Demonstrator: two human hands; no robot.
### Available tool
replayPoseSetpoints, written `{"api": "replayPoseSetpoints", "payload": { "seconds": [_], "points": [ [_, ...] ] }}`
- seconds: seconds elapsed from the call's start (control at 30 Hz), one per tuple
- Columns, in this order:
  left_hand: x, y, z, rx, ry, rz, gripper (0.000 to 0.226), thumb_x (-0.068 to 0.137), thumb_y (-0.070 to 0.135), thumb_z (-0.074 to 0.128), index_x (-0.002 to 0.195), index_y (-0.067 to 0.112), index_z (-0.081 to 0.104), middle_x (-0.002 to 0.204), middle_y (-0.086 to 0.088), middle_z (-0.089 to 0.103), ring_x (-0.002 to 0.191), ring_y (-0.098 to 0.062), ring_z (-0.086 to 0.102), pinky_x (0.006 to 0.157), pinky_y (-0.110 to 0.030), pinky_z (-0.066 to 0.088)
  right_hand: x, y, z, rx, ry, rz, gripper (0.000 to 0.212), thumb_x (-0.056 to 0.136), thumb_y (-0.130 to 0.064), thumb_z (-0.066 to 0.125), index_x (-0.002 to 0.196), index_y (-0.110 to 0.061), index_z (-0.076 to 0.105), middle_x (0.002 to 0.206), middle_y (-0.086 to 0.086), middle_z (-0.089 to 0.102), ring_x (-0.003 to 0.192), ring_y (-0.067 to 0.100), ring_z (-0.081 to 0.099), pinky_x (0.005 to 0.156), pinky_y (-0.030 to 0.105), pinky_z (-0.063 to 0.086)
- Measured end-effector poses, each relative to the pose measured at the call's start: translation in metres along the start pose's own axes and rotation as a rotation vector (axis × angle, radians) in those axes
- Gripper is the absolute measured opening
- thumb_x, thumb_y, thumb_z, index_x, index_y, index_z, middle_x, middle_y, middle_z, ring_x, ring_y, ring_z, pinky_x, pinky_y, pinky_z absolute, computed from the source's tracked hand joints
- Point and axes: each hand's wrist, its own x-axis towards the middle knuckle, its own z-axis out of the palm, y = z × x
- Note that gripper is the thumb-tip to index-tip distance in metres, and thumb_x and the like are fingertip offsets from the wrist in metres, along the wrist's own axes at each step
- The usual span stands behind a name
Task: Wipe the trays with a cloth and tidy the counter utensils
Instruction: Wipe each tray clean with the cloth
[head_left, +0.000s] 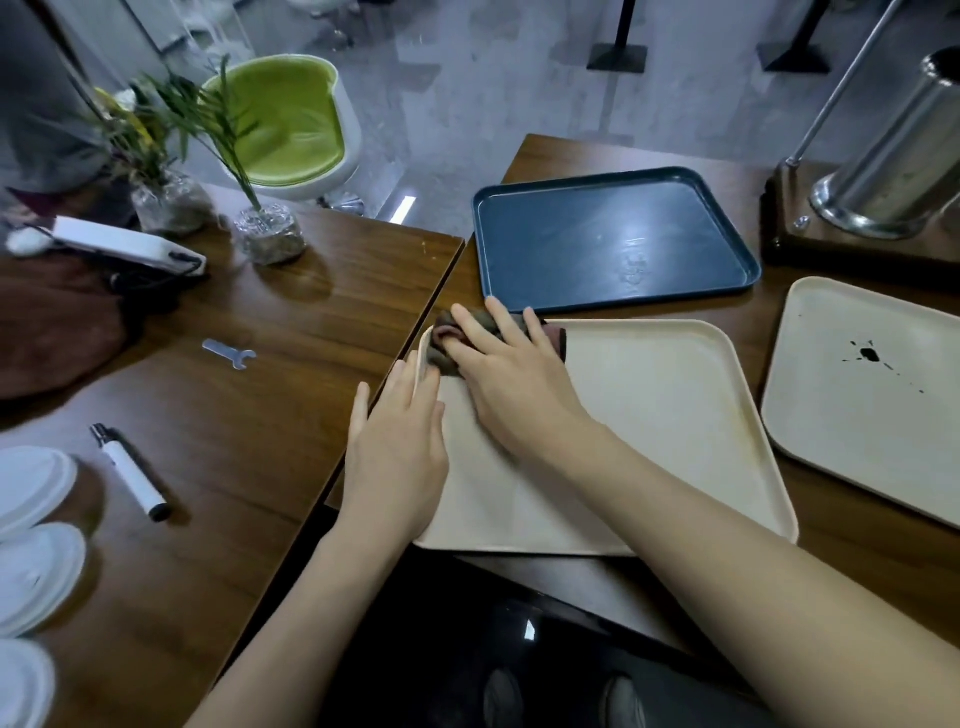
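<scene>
- Three trays lie on the right-hand table: two beige and one dark blue tray.
- One bunched cloth sits in the far left corner of the nearest beige tray, whose long axis runs left to right across the person.
- The right hand presses the cloth with its fingers spread and straight.
- The left hand lies flat on that tray's left rim, fingers extended.
- The second beige tray bears a black stain.
- One flat spanner and one white cylindrical tool lie on the left-hand table.
</scene>
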Motion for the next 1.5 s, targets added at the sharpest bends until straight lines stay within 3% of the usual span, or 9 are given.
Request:
{"api": "replayPoseSetpoints", "payload": {
  "seconds": [0.23,0.47,0.73,0.93,1.07,1.13,1.3,1.4,1.5],
  "points": [
    [-0.001,-0.001,0.000,0.036,-0.010,-0.047,0.050,0.109,0.022,0.032,0.159,0.017,0.032,0.168,-0.002,0.026,0.156,-0.017,0.019,0.127,-0.047,0.013,-0.063,0.077,-0.034,-0.093,-0.092,0.286,0.047,0.098,-0.019,0.043,0.142,-0.036,0.044,0.163,-0.007,0.024,0.149,0.032,0.024,0.117,0.056,0.017],
    [-0.001,0.001,-0.003,0.003,-0.027,-0.072,0.050,0.109,0.020,0.031,0.159,0.018,0.031,0.168,-0.001,0.024,0.156,-0.018,0.017,0.128,-0.047,0.009,-0.089,0.097,-0.051,-0.196,-0.124,0.491,0.049,0.096,-0.013,0.035,0.140,-0.032,0.045,0.164,0.000,0.023,0.149,0.033,0.021,0.119,0.054,0.009],
    [0.001,0.003,-0.003,0.010,-0.027,-0.079,0.050,0.109,0.021,0.030,0.159,0.019,0.030,0.169,0.000,0.021,0.157,-0.020,0.016,0.127,-0.048,0.009,-0.135,0.058,-0.044,-0.262,-0.107,0.480,0.060,0.080,-0.015,0.032,0.137,-0.017,0.053,0.154,0.011,0.040,0.137,0.034,0.040,0.115,0.046,0.020],
    [0.006,0.004,-0.006,0.144,-0.061,-0.033,0.050,0.108,0.028,0.030,0.157,0.017,0.032,0.170,-0.007,0.014,0.157,-0.031,0.003,0.125,-0.056,0.013,-0.174,0.020,-0.045,-0.185,-0.158,0.546,0.068,0.078,-0.016,0.025,0.138,-0.010,0.054,0.149,0.021,0.045,0.134,0.043,0.046,0.112,0.055,0.037],
    [0.008,0.023,-0.016,0.128,-0.111,0.178,0.049,0.107,0.036,0.035,0.154,0.024,0.041,0.170,-0.008,0.014,0.158,-0.029,0.002,0.125,-0.058,0.004,-0.184,0.034,-0.066,-0.008,-0.129,0.490,0.058,0.086,-0.019,0.039,0.144,-0.020,0.048,0.156,0.011,0.037,0.144,0.038,0.031,0.118,0.052,0.026],
    [0.006,0.046,-0.015,0.098,-0.222,0.358,0.053,0.106,0.047,0.032,0.158,0.035,0.033,0.171,-0.003,0.010,0.158,-0.026,0.001,0.125,-0.054,0.000,-0.194,0.037,-0.071,-0.003,-0.132,0.430,0.054,0.089,-0.018,0.046,0.143,-0.022,0.051,0.156,0.007,0.039,0.147,0.036,0.029,0.117,0.053,0.024],
    [-0.009,0.083,0.013,0.145,-0.330,0.478,0.075,0.091,0.068,-0.001,0.162,0.043,0.004,0.171,0.003,-0.008,0.158,-0.020,-0.010,0.125,-0.049,-0.007,-0.195,0.027,-0.057,-0.144,-0.217,0.450,0.065,0.080,-0.019,0.028,0.136,-0.007,0.059,0.141,0.019,0.056,0.128,0.039,0.055,0.104,0.050,0.045],
    [-0.009,0.079,0.020,0.153,-0.325,0.480,0.074,0.091,0.067,-0.002,0.161,0.045,0.002,0.171,0.005,-0.009,0.157,-0.019,-0.012,0.125,-0.047,-0.010,-0.165,0.029,-0.047,-0.156,-0.157,0.533,0.071,0.082,-0.015,0.015,0.142,0.004,0.048,0.144,0.032,0.045,0.129,0.051,0.048,0.102,0.058,0.045],
    [-0.010,0.077,0.020,0.139,-0.321,0.483,0.072,0.092,0.067,0.000,0.161,0.046,0.005,0.171,0.006,-0.008,0.158,-0.018,-0.011,0.124,-0.046,-0.011,-0.130,0.041,-0.050,-0.147,-0.193,0.581,0.076,0.084,-0.015,-0.002,0.154,0.002,0.018,0.159,0.032,0.016,0.144,0.050,0.023,0.116,0.059,0.026]
  ]
}}
